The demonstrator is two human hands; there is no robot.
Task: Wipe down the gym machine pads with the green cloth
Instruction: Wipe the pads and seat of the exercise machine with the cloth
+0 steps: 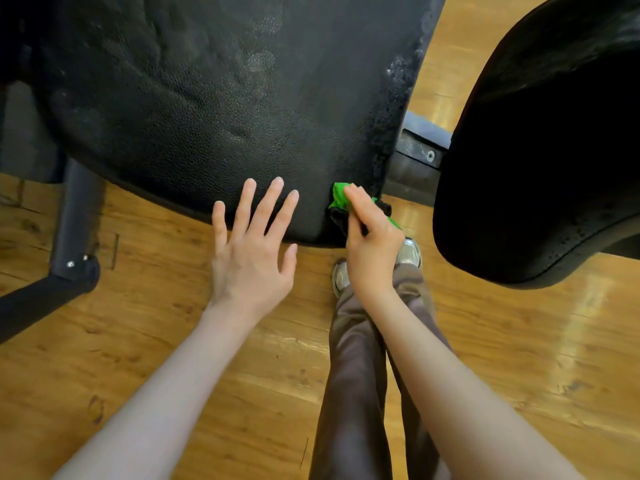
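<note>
A large black textured pad (214, 98) fills the upper left and middle of the head view. Its right edge is worn and frayed. My right hand (372, 247) grips a bunched green cloth (339, 197) against the pad's near right corner. My left hand (252, 247) is spread flat with straight fingers, its fingertips over the pad's near edge. A second black pad (540, 150) stands to the right, separate from the first.
A dark metal frame leg (74, 230) with bolts stands at the left. Between the two pads runs a grey metal bar (419, 150). The wooden floor (519, 341) lies below. My legs in brown trousers (360, 375) and light shoes stand under the right hand.
</note>
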